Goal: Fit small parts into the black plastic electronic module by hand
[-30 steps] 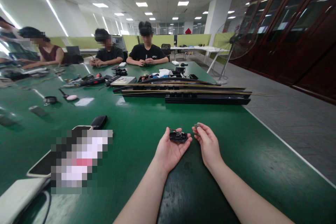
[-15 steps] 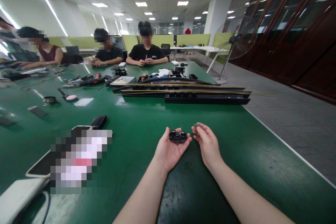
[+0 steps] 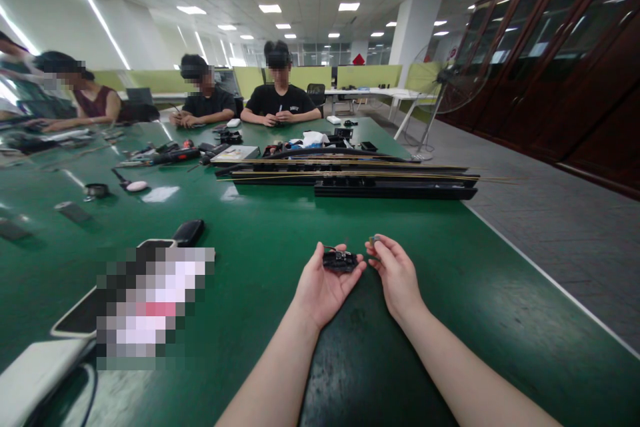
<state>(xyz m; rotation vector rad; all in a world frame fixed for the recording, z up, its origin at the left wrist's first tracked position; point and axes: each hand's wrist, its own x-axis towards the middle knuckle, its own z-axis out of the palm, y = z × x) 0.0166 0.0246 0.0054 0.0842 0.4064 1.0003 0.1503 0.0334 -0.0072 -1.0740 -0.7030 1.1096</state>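
A small black device with a short dark wire (image 3: 340, 261) rests in my left hand (image 3: 323, 290), palm up, with the fingers curled around its sides. Just to the right, my right hand (image 3: 395, 273) pinches a small grey piece (image 3: 375, 239) between thumb and index finger. The two hands are close together but apart, above the green table (image 3: 265, 233). Fine details of the black device and the grey piece are too small to tell.
Beyond my hands lie long black strips (image 3: 395, 193) with thin yellow rods. At the left are a blurred-out bright screen (image 3: 155, 307), a black object (image 3: 189, 232) and a white box (image 3: 37, 373). Several people sit across the table, and a fan (image 3: 443, 77) stands at the right.
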